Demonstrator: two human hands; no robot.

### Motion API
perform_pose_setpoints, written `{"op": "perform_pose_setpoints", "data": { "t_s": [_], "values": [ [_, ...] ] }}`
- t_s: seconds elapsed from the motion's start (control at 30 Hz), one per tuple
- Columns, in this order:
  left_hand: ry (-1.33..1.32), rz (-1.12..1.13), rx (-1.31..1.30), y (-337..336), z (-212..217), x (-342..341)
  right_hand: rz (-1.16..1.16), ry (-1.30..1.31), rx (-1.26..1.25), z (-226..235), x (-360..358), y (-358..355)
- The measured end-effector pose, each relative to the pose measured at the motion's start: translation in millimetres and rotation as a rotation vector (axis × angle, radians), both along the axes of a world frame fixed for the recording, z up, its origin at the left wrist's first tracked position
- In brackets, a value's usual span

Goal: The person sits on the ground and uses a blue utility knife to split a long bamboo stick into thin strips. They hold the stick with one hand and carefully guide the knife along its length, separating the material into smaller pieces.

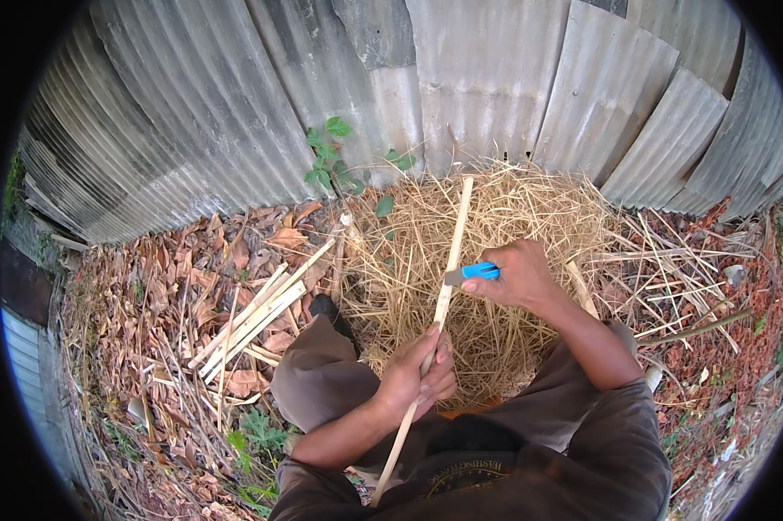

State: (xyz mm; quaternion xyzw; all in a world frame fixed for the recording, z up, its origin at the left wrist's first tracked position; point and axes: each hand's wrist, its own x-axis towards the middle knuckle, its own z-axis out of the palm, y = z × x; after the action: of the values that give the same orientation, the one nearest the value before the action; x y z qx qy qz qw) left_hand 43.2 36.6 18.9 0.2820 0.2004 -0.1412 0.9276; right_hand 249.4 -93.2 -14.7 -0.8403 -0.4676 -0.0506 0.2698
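Observation:
My left hand (419,371) grips a long pale bamboo strip (455,243) near its middle; the strip runs from my lap up toward the metal fence. My right hand (520,275) is closed on a knife with a blue handle (480,271), its short blade resting against the strip's right side just above my left hand. A mound of thin straw-coloured shavings (504,217) lies under and beyond both hands. My knees, in brown trousers, frame the mound.
A bundle of finished pale strips (257,317) lies on dry leaves at the left. A corrugated metal fence (461,78) stands behind, with a small green plant (330,161) at its foot. More loose sticks (669,260) are scattered on the right.

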Motion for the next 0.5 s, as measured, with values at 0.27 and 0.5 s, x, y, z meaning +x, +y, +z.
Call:
{"op": "perform_pose_setpoints", "data": {
  "t_s": [0.27, 0.5],
  "values": [
    [-0.111, 0.018, 0.344, -8.2, -10.5, -0.2, 0.001, -0.13, -0.017, -13.3, 2.9, 8.8],
    [-0.062, 0.004, 0.347, -7.3, -17.4, 1.2, 0.019, -0.145, -0.07, -28.0, 20.8, 14.1]
  ]
}}
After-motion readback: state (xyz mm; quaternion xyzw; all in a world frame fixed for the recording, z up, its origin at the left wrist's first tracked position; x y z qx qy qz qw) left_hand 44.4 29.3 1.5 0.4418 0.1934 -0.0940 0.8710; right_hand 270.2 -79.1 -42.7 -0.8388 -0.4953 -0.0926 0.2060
